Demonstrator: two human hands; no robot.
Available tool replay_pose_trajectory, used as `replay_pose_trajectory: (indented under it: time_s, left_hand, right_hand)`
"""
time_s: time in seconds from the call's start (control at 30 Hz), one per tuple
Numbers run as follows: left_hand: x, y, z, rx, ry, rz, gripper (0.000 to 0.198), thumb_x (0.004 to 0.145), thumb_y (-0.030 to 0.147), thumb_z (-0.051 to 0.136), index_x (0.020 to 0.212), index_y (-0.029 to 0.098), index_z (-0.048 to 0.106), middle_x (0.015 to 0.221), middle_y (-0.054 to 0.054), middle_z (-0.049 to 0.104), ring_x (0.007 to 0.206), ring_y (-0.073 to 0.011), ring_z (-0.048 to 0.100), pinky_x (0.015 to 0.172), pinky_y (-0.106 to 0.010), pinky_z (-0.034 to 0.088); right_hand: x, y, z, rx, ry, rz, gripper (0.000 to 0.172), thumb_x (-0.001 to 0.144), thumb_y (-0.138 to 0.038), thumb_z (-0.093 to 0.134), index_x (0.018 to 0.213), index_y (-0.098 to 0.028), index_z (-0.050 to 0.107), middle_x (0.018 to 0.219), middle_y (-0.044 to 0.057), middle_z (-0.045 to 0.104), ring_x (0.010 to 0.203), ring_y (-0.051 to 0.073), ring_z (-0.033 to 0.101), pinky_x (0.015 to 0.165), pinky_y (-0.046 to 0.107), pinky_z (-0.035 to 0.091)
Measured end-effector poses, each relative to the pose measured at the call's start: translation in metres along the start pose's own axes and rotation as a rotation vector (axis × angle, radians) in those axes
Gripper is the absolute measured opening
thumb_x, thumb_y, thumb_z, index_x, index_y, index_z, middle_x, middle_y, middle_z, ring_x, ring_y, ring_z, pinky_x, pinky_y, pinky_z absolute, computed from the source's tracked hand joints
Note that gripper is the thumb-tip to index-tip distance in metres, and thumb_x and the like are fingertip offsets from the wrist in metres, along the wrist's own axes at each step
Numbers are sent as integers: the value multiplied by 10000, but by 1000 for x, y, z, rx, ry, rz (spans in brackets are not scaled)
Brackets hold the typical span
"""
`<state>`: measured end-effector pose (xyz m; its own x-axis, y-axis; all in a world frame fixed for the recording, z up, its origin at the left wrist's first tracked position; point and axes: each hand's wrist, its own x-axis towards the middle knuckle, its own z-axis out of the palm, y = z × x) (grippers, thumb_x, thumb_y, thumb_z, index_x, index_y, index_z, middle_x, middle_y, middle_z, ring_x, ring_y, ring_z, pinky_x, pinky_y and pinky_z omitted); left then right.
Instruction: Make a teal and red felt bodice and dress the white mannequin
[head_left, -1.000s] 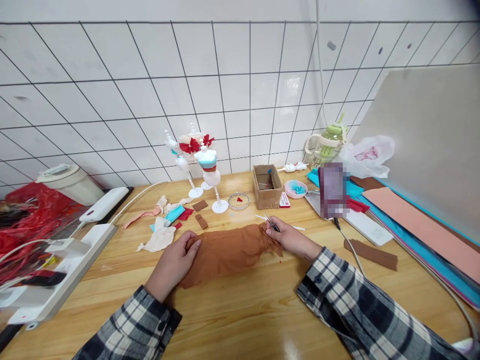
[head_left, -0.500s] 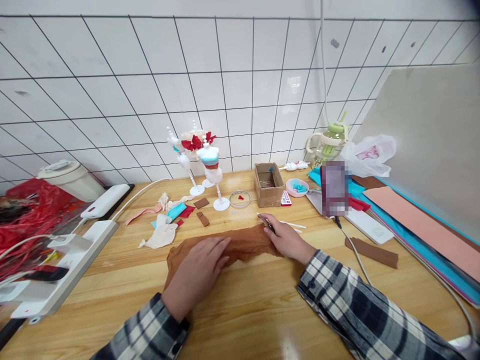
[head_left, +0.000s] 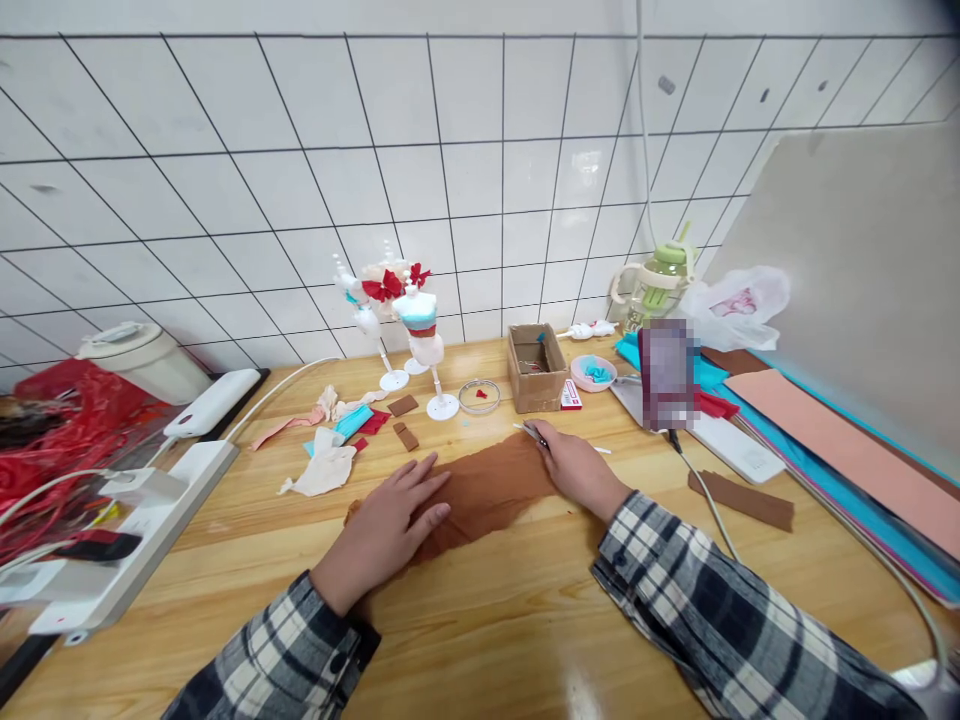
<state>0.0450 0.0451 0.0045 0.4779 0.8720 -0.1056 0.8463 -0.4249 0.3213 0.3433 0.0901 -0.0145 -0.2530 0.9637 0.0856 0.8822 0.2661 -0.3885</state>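
A thin, crinkled brown sheet (head_left: 487, 490) lies spread on the wooden table between my two hands; whether it is crepe paper or cloth, I cannot tell. My left hand (head_left: 390, 525) rests flat on its left part, fingers apart. At the sheet's right end, my right hand (head_left: 576, 468) is closed around a small slim metal tool (head_left: 535, 434), its tip pointing up and left; its exact kind is partly hidden by the fingers. Beyond the left hand lie a cream scrap (head_left: 324, 468), a light blue piece (head_left: 352, 422) and small brown strips (head_left: 406, 436).
Small white dress forms (head_left: 427, 345) stand toward the tiled wall, beside a clear ring (head_left: 479, 397) and a cardboard box (head_left: 537, 380). On the right are a pink dish (head_left: 594, 374), a phone (head_left: 667, 375) and stacked coloured sheets (head_left: 847, 430). A power strip (head_left: 135, 540) lies left.
The brown sheet now lies flatter and broader between my hands. My left hand's fingers have spread out over it. My right hand has shifted slightly, still holding the metal tool.
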Motion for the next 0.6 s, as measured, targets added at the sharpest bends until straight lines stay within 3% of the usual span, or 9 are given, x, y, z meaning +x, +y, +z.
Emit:
replay_pose_trajectory:
  time_s: [0.13, 0.2, 0.27, 0.33, 0.4, 0.47, 0.53, 0.6]
  left_hand:
    - [6, -9, 9, 89, 41, -37, 800, 803, 670, 473, 1477, 299, 255, 1566, -52, 223, 1434, -339, 160, 1136, -557, 149]
    - [6, -11, 13, 124, 73, -115, 850, 787, 704, 453, 1487, 276, 228, 1575, -68, 186, 1438, -358, 117, 1132, -579, 108]
    - [6, -11, 17, 138, 92, -175, 854, 778, 722, 444, 1483, 284, 243, 1575, -65, 192, 1436, -371, 111, 1125, -596, 83]
    - [6, -9, 19, 138, 106, -222, 848, 773, 730, 438, 1480, 303, 248, 1575, -54, 200, 1435, -380, 105, 1114, -617, 69]
    - [7, -6, 20, 136, 119, -271, 855, 771, 740, 421, 1482, 300, 244, 1579, -60, 183, 1436, -380, 92, 1106, -629, 67]
    - [7, -3, 21, 128, 113, -302, 873, 764, 751, 412, 1486, 295, 233, 1584, -70, 156, 1438, -375, 92, 1103, -633, 69]
    - [7, 0, 20, 113, 91, -321, 896, 749, 759, 422, 1488, 293, 224, 1586, -73, 140, 1438, -374, 97, 1097, -643, 72]
    - [5, 4, 19, 103, 67, -341, 914, 737, 763, 430, 1490, 288, 219, 1587, -75, 132, 1438, -376, 94, 1087, -660, 80]
  right_hand:
    - [0, -3, -13, 51, 294, -26, 424, 888, -155, 397, 1291, -215, 514, 1291, 118, 532, 1184, 246, 493, 985, 362, 367]
    - [-6, -15, -19, 215, 308, 8, 405, 900, -197, 383, 1284, -221, 510, 1170, 105, 581, 1092, 231, 537, 953, 370, 398]
    - [-17, -34, -19, 534, 85, 131, 324, 926, -321, 372, 1186, -214, 534, 846, 45, 607, 749, 175, 587, 749, 319, 485]
    - [-29, -58, -14, 899, -346, 326, 314, 916, -451, 362, 969, -202, 546, 595, -43, 436, 450, 106, 415, 499, 255, 455]
    - [-40, -77, -5, 1222, -714, 476, 326, 928, -468, 289, 903, -211, 489, 527, -92, 310, 361, 65, 254, 415, 225, 426]
    - [-46, -87, 5, 1388, -859, 540, 262, 949, -399, 258, 908, -211, 436, 520, -93, 369, 345, 65, 334, 433, 244, 471]
    - [-47, -88, 11, 1431, -871, 555, 252, 971, -371, 207, 931, -207, 394, 565, -48, 513, 411, 113, 528, 475, 280, 513]
    - [-46, -84, 13, 1419, -855, 531, 286, 984, -400, 159, 943, -204, 364, 672, 23, 633, 500, 162, 639, 492, 293, 525]
